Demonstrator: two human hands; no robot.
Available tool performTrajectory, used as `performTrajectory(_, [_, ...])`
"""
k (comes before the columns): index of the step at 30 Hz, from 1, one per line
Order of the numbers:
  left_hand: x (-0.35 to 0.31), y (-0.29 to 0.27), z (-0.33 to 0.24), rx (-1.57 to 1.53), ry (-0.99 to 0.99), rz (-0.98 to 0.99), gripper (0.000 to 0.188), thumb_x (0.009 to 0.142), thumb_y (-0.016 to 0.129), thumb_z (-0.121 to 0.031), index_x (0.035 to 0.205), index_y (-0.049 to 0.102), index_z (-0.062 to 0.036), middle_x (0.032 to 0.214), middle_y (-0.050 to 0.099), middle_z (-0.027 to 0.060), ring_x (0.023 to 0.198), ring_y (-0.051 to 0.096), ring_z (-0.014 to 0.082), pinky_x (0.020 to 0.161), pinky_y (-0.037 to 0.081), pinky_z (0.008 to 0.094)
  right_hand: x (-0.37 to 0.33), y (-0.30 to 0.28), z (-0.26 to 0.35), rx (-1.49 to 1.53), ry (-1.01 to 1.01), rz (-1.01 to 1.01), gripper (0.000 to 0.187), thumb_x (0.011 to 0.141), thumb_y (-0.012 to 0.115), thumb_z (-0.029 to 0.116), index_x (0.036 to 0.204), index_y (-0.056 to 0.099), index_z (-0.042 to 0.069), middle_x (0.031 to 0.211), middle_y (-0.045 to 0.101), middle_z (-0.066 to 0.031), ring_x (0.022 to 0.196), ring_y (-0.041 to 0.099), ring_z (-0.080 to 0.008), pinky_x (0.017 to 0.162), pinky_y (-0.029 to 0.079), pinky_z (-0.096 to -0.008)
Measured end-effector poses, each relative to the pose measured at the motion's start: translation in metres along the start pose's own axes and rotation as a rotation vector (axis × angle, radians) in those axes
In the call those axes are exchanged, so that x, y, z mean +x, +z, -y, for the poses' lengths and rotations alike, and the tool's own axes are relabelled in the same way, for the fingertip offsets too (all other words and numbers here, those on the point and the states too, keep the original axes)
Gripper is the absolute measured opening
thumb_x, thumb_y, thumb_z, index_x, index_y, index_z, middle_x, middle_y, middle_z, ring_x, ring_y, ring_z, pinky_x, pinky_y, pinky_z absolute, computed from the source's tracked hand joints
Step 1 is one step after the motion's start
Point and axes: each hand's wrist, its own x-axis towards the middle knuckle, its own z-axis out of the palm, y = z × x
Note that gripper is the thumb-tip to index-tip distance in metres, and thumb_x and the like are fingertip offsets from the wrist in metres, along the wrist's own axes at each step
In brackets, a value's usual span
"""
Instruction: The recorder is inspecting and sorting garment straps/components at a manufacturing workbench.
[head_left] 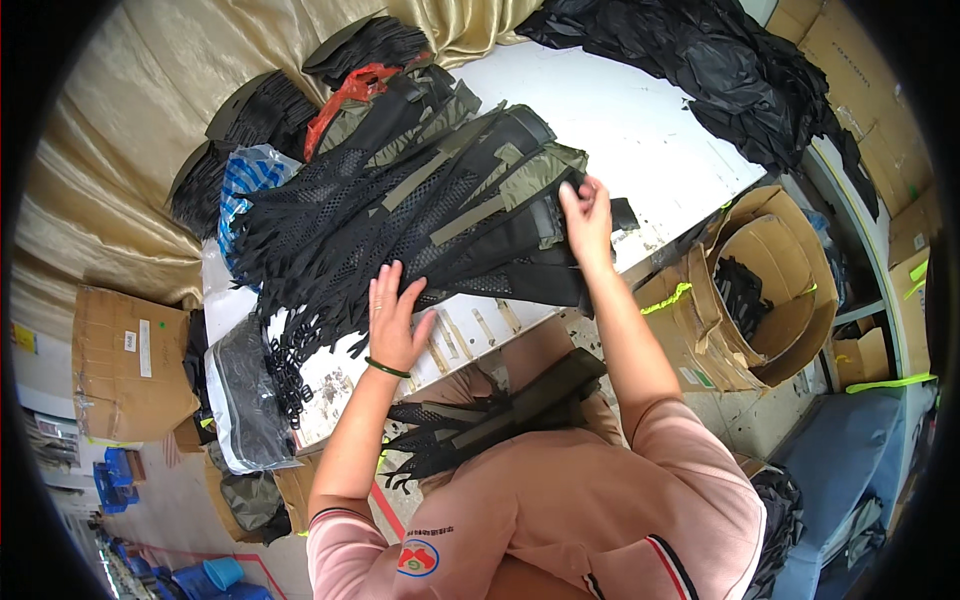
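Note:
A heap of black mesh and olive fabric strap pieces (470, 205) spreads across the white table, with thin black strips fanning out at its left end. My left hand (396, 325) lies on the heap's near edge, fingers apart and palm down on the mesh. At the heap's right end, my right hand (588, 222) closes thumb and fingers on the edge of a black strap piece with an olive section (545, 178). Its fingertips are partly hidden against the fabric. Another black mesh strap piece (520, 405) rests across my lap.
Black plastic sheeting (690, 60) lies at the table's far right. Stacked black pieces (260, 110) stand at the back left by a gold curtain. Open cardboard boxes (700, 300) flank the right side; a clear bag (250, 400) and black buckles (288, 365) sit at the left edge.

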Motion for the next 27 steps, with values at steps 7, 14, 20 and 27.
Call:
performTrajectory(7, [-0.008,0.012,-0.016,-0.112,-0.044,-0.054,0.044,0.077,0.07,-0.018,0.118,0.057,-0.0049,0.139,0.04,0.0213,0.131,0.034,0.04,0.11,0.024,0.0477,0.072,-0.007,0.014,0.392,0.284,0.177,0.056,0.081,0.066,0.007,0.13,0.039,0.0,0.087,0.056,-0.0088,0.065,0.053,-0.014,0.06,0.045,-0.0264])
performTrajectory(14, [0.02,-0.014,-0.089,-0.38,-0.045,0.05,0.052,0.077,0.07,-0.021,0.121,0.053,-0.0008,0.133,0.045,0.0225,0.129,0.036,0.0412,0.107,0.03,0.0449,-0.113,-0.066,0.014,0.637,0.304,0.584,0.043,0.08,0.061,-0.006,0.118,0.046,0.007,0.086,0.053,0.0018,0.076,0.052,-0.0081,0.068,0.047,-0.0233])
performTrajectory(20, [-0.011,0.049,-0.1,-0.924,-0.471,0.506,0.014,0.088,0.06,-0.011,0.095,0.059,0.0012,0.079,0.064,0.0091,0.071,0.058,0.0158,0.067,0.046,0.0282,-0.158,-0.086,0.031,0.042,-0.233,0.527,0.037,0.082,0.064,0.004,0.116,0.048,0.007,0.092,0.058,-0.006,0.084,0.059,-0.0186,0.076,0.044,-0.0287])
performTrajectory(27, [-0.021,0.06,-0.108,-1.013,-0.543,0.477,0.017,0.083,0.069,-0.011,0.079,0.055,-0.0016,0.063,0.053,-0.0008,0.059,0.045,0.0054,0.055,0.041,0.0237,-0.155,-0.087,0.011,-0.456,-0.706,0.586,0.036,0.077,0.067,0.011,0.11,0.055,0.006,0.083,0.061,-0.0118,0.076,0.061,-0.0292,0.073,0.047,-0.0374])
